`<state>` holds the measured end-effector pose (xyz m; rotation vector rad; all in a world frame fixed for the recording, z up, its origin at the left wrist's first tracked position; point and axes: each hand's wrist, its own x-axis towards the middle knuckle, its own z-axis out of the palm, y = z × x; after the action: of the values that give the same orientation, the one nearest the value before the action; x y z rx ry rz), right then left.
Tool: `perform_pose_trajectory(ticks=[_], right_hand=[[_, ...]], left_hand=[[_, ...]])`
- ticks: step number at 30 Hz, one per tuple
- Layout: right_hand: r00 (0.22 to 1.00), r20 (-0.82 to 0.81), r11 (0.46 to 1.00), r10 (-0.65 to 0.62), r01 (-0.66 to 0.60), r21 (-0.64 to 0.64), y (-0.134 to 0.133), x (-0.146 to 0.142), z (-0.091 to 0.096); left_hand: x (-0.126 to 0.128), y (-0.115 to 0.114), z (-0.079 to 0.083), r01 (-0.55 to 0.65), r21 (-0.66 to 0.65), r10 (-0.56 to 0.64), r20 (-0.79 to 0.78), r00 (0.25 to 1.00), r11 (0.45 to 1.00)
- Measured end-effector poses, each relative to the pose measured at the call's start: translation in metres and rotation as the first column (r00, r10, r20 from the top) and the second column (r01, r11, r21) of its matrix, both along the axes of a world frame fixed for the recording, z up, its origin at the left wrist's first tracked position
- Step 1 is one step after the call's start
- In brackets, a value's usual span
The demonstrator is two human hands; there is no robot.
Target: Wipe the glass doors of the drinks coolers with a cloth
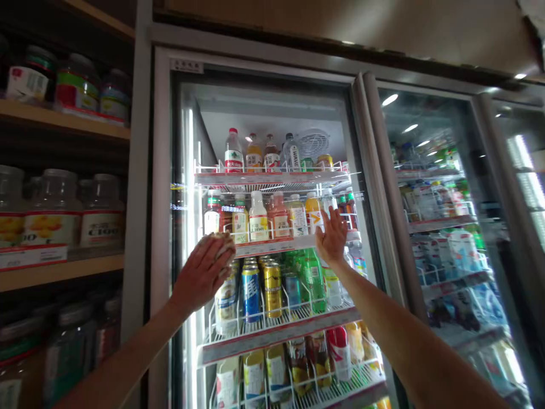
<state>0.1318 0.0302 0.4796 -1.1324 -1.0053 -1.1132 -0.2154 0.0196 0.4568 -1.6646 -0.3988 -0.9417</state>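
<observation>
My left hand [201, 276] is closed over a crumpled, pale brownish cloth [225, 247], held at the glass door [272, 94] of a lit drinks fridge. Higher and to the right, my right hand [332, 236] is raised with its fingers apart and nothing in it. It is at or just in front of the same glass; whether it touches cannot be made out. Behind the glass, bottles and cans stand on white wire shelves, among them an orange juice bottle [314, 211], a blue can [251, 292], a gold can [272, 289] and a green bottle [314, 278].
Left of the fridge, wooden shelves [63, 275] hold several jars with clear lids [53, 207]. A silver door frame [383, 187] runs down the right side. Beyond it, more glass-fronted fridges [447, 227] hold drinks, with lamp reflections on the glass.
</observation>
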Motion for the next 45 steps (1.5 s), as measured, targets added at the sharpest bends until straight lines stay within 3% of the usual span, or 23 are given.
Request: perform_pose_trajectory(ticks=[3,5,10,14,15,19,20,23,25,28,30,32,34,36,38,41,43,45], right_hand=[[1.0,0.003,1.0,-0.005,0.005,-0.002,0.0,0.001,0.0],[1.0,0.003,1.0,-0.012,0.012,-0.005,0.001,0.002,0.0],[1.0,0.012,1.0,-0.021,0.022,-0.02,0.003,0.004,-0.001],[1.0,0.015,1.0,-0.017,0.018,-0.02,0.003,0.005,-0.001],[1.0,0.014,1.0,-0.018,0.018,-0.018,0.003,0.004,-0.001],[0.999,0.004,0.999,-0.033,0.033,-0.028,0.001,0.003,0.0],[0.999,0.001,0.999,-0.037,0.037,-0.035,0.0,0.002,0.0],[1.0,-0.004,0.999,-0.03,0.03,-0.044,0.001,0.002,0.0],[1.0,-0.006,0.999,-0.018,0.018,-0.042,0.002,0.003,0.0],[1.0,-0.001,0.999,-0.008,0.008,-0.043,0.002,0.004,0.0],[1.0,0.005,0.999,-0.007,0.007,-0.043,0.001,0.004,-0.001],[1.0,0.007,0.999,-0.007,0.007,-0.039,0.001,0.003,-0.001],[1.0,0.007,0.999,-0.009,0.01,-0.036,0.001,0.003,-0.001],[1.0,0.005,0.999,-0.013,0.013,-0.04,0.003,0.005,0.0],[1.0,0.002,0.999,-0.006,0.006,-0.043,0.005,0.007,0.002],[0.997,-0.023,0.996,0.075,-0.076,-0.043,-0.003,0.006,0.004],[0.978,-0.032,0.978,0.204,-0.205,-0.031,-0.025,-0.01,-0.002],[0.921,0.025,0.921,0.389,-0.388,-0.042,-0.06,-0.04,-0.018]], left_hand=[[-0.004,-0.002,-0.013,0.008,-0.029,-0.017,-0.298,0.954,1.0],[-0.007,-0.003,-0.016,0.006,-0.033,-0.019,-0.412,0.911,0.999],[-0.014,-0.003,-0.012,-0.013,-0.006,0.012,-0.118,0.993,1.0],[-0.011,-0.004,-0.021,0.014,-0.044,-0.032,-0.44,0.897,0.999],[-0.01,-0.004,-0.02,0.012,-0.042,-0.029,-0.443,0.896,0.999],[-0.009,-0.004,-0.011,0.0,0.006,0.0,-0.028,1.0,1.0],[-0.008,-0.004,-0.012,0.003,0.009,-0.003,-0.021,1.0,1.0],[-0.001,-0.003,-0.021,0.025,-0.019,-0.03,-0.354,0.935,1.0],[0.003,-0.002,-0.019,0.025,-0.042,-0.041,-0.437,0.899,0.999],[0.009,0.0,-0.005,0.015,-0.039,-0.021,-0.147,0.989,0.999],[0.019,0.0,-0.007,0.016,-0.041,-0.018,-0.037,0.999,0.999],[0.034,-0.001,-0.024,0.026,-0.066,-0.039,-0.2,0.979,0.997],[0.049,-0.003,-0.046,0.0,-0.092,-0.041,-0.443,0.895,0.996],[0.06,-0.003,-0.054,-0.014,-0.088,-0.037,-0.55,0.834,0.996],[0.064,-0.002,-0.041,0.006,-0.082,-0.043,-0.46,0.887,0.997],[0.061,0.002,-0.002,0.031,-0.086,-0.037,-0.062,0.997,0.996],[0.06,0.003,0.013,0.041,-0.083,-0.039,0.018,0.999,0.996],[0.061,0.004,0.012,0.046,-0.072,-0.046,-0.009,0.999,0.996]])
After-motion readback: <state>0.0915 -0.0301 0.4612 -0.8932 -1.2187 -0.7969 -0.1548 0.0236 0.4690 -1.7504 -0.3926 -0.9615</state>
